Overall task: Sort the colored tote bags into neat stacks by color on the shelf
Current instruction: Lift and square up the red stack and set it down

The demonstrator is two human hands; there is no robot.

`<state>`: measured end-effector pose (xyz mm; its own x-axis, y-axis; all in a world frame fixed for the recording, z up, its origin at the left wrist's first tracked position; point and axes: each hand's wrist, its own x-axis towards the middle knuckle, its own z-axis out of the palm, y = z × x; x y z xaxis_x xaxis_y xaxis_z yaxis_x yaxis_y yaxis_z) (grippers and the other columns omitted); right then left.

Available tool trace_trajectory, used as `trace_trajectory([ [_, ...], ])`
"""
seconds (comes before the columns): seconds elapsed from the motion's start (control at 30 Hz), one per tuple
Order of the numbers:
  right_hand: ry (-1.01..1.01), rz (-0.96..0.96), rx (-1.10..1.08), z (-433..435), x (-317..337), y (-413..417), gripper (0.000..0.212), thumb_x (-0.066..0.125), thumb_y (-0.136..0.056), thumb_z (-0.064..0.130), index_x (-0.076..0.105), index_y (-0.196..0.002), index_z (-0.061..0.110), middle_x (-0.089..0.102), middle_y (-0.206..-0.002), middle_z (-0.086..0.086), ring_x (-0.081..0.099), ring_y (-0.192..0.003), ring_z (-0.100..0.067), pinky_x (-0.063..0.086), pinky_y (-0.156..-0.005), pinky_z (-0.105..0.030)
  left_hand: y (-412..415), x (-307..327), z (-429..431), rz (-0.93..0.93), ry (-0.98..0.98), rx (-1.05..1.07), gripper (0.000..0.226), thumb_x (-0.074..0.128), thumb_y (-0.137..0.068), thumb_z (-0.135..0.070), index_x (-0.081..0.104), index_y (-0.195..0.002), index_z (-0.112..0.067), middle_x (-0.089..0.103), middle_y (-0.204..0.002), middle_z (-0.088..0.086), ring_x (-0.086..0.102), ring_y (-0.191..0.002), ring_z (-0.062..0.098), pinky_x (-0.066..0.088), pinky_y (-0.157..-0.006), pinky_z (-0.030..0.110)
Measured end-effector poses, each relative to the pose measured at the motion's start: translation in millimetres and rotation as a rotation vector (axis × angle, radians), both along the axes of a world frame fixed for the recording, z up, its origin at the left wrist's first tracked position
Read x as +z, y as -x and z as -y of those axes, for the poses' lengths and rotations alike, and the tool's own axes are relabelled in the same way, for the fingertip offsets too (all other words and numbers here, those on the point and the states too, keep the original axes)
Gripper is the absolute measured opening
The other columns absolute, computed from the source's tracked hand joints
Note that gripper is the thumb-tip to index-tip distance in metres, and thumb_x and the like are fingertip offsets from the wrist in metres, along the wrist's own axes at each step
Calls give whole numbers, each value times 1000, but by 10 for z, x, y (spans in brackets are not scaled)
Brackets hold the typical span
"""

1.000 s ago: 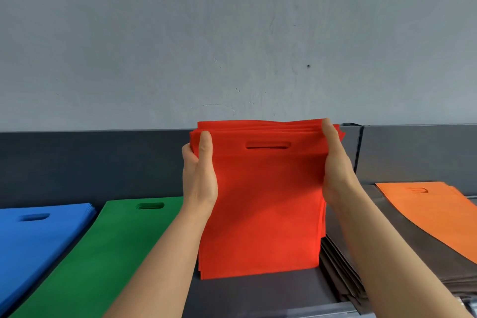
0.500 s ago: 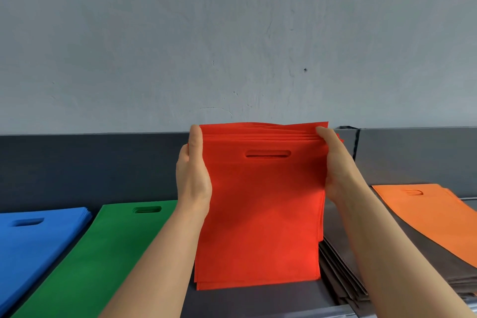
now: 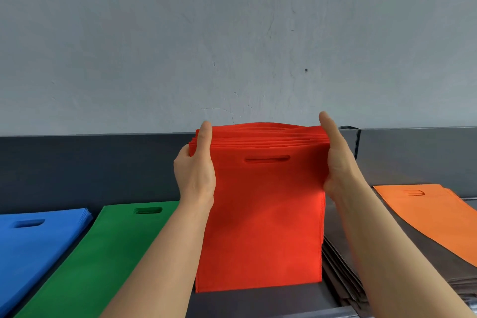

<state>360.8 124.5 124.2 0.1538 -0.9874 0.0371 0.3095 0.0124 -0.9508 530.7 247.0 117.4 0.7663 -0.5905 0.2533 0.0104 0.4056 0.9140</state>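
While you hold it upright, the bundle of flat red non-woven fabric tote bags stands on its bottom edge on the dark grey shelf surface, mid-frame; its oval die-cut handle slot faces you near the top, and the layered upper edges fan slightly behind the front bag.

Your left hand grips the bundle at its upper left edge; the thumb lies along the front face pointing up, and the fingers wrap out of sight behind. Your right hand clasps the upper right edge in mirror fashion; its thumb rises just past the top corner, and its fingers are likewise hidden behind the bags.

Left of the bundle, a flat stack of green fabric tote bags lies on the shelf, handle slot towards the back; further left, just beside it, lies a flat stack of blue fabric tote bags. Right of the bundle, touching or nearly touching its edge, sits a stack of grey-brown fabric bags; a single orange fabric tote bag lies flat on top of that stack.

Behind the stacks runs a dark grey back panel; above it rises a pale grey plastered wall.
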Motion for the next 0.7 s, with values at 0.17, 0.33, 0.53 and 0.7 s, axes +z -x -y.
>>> trace_trajectory([
  [0.17,-42,-38,-79,-37,-1,-27,99,75,-44,68,51,-128,20,54,-126,3,52,-114,-21,40,-99,-43,7,64,-4,-22,-35,-4,45,60,-81,-59,43,-70,-19,42,-67,-10,39,-62,5,34,-62,26],
  [0.33,-16,23,-107,-23,-61,-18,52,70,-61,52,61,-96,14,53,-88,-2,51,-79,-19,39,-72,-34,-6,40,9,1,-34,45,42,52,-91,-44,34,-63,-18,35,-50,-13,31,-53,7,32,-61,26],
  [0.53,138,-40,92,-45,-98,41,94,65,-56,79,51,-134,27,52,-135,10,46,-127,-12,30,-110,-43,-66,1,42,8,-42,96,42,44,-93,-51,44,-74,-14,41,-66,-5,38,-63,9,34,-61,26],
  [0.7,472,17,508,-77,-172,186,58,76,-70,36,61,-120,10,64,-121,-13,62,-112,-24,51,-89,-32,-146,9,59,-34,-50,86,39,41,-92,-60,40,-68,-29,41,-72,-15,39,-65,3,31,-78,33],
])
